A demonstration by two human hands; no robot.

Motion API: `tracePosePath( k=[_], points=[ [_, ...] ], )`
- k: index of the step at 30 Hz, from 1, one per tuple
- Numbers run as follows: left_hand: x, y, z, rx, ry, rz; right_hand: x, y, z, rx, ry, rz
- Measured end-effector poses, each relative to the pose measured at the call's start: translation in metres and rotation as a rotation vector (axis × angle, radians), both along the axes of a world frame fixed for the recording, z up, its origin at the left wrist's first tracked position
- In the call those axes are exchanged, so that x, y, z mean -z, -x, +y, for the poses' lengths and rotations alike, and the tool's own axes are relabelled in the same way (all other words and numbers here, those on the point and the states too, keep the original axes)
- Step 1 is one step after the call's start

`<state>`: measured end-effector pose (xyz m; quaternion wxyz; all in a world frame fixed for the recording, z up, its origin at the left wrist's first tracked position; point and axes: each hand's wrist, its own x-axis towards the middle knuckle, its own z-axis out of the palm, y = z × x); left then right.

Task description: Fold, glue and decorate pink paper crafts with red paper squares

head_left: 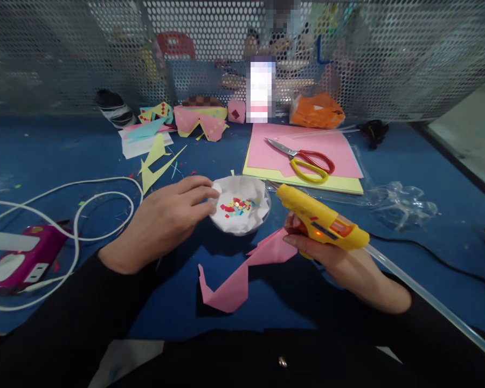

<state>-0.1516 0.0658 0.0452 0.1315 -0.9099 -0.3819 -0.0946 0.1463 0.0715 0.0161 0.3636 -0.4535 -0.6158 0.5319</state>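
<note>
My right hand (327,253) grips a yellow hot glue gun (323,218); its orange light glows and a clear glue stick (420,296) runs out of the back. Close under that hand is a folded pink paper cutout (234,288), its upper end meeting my fingers; I cannot tell whether they pinch it. My left hand (170,215) reaches to the left rim of a clear bowl (269,207), its fingers stretched out and slightly apart, thumb hidden. White tissue (246,189) lines the bowl, with small coloured paper bits (237,206) on it.
Red-and-yellow-handled scissors (307,161) lie on pink and yellow sheets (327,140). Paper glasses (200,121), a lit phone (261,91) and an orange packet (317,110) line the mesh partition (210,32). A white cable (76,215) loops near a magenta power box (36,253).
</note>
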Motion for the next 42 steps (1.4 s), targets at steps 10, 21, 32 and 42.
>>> tracePosePath(
  k=[10, 21, 32, 42],
  points=[
    [0.0, -0.002, -0.005, -0.091, 0.054, -0.151, -0.004, 0.001, 0.0, 0.004, 0.025, 0.007],
    [-0.015, -0.083, -0.051, -0.372, 0.529, -0.754, -0.003, 0.008, -0.007, -0.041, -0.033, -0.026],
    [-0.002, -0.08, -0.049, -0.382, 0.86, -0.9, -0.01, 0.015, -0.012, 0.01, -0.095, -0.017],
    [-0.002, -0.074, -0.036, -0.469, 0.927, -1.182, -0.019, -0.002, -0.011, 0.024, -0.273, -0.136]
  ],
)
